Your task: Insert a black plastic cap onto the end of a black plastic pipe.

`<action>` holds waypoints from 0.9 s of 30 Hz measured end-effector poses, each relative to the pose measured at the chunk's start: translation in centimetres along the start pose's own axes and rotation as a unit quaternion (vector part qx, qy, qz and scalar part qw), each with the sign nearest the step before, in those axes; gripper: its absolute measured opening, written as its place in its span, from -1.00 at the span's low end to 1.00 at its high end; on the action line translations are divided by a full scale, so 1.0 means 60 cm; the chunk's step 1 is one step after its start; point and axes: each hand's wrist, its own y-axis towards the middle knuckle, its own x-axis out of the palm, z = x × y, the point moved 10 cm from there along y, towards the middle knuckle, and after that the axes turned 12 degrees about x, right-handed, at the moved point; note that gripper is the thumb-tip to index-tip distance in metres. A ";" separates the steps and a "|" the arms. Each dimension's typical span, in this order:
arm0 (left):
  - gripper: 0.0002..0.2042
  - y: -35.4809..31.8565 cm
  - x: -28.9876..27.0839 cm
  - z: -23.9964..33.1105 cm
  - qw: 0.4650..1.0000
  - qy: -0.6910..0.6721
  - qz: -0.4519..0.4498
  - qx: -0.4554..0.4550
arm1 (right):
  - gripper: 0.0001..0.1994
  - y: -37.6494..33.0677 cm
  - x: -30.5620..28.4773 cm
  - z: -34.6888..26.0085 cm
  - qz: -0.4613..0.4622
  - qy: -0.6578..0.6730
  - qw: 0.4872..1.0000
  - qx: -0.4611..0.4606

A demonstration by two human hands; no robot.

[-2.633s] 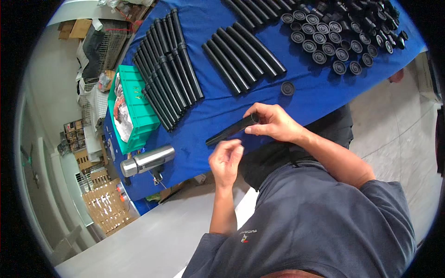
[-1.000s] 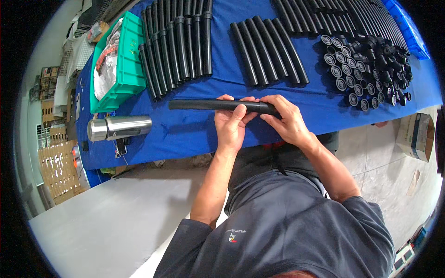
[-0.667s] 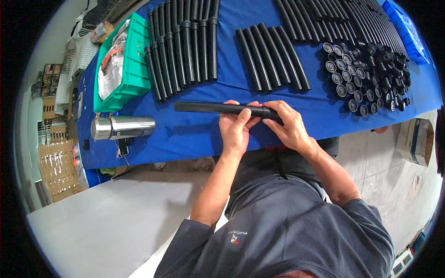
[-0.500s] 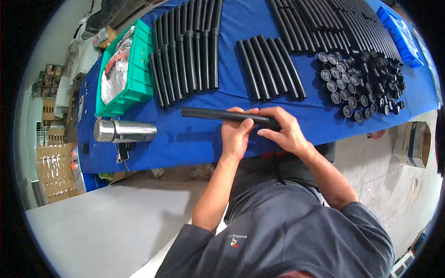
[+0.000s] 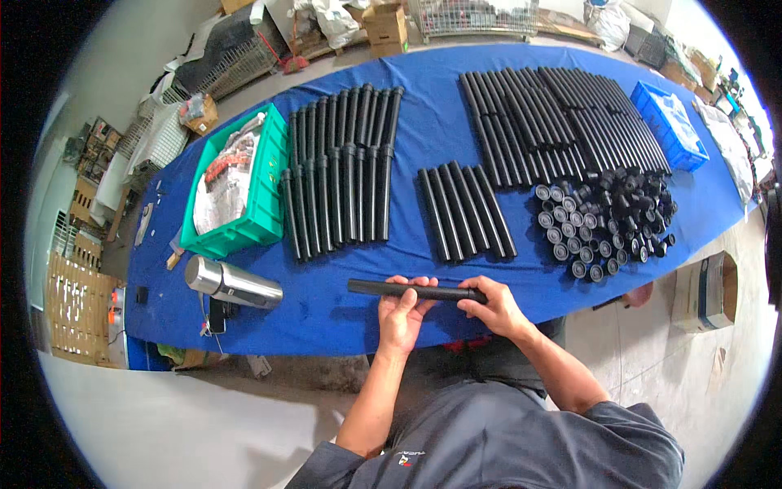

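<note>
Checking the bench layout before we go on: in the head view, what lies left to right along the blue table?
Green crate → row of long black tubes → short black tubes → cluster of black caps → blue crate.
</note>
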 end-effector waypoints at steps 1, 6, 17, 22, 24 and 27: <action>-0.74 0.002 0.000 0.001 1.000 -0.007 0.002 -0.002 | -0.67 0.001 0.003 0.013 -0.021 0.045 0.998 0.041; -0.75 0.011 -0.007 0.001 0.998 -0.006 0.009 -0.059 | -0.61 -0.014 -0.014 -0.044 0.067 -0.082 0.989 -0.101; -0.74 0.013 -0.007 0.018 0.998 -0.055 -0.006 -0.036 | -0.60 0.002 0.000 -0.027 -0.011 0.042 0.999 -0.031; -0.77 0.012 -0.018 0.010 0.999 -0.016 0.009 -0.027 | -0.60 -0.013 -0.013 -0.068 0.056 -0.100 0.980 -0.164; -0.77 0.013 -0.017 0.009 1.000 0.002 0.007 -0.017 | -0.61 -0.007 -0.016 -0.053 0.042 -0.057 0.990 -0.122; -0.77 0.012 -0.015 0.010 1.000 0.017 0.007 -0.013 | -0.62 0.002 -0.012 -0.031 0.024 -0.020 0.998 -0.058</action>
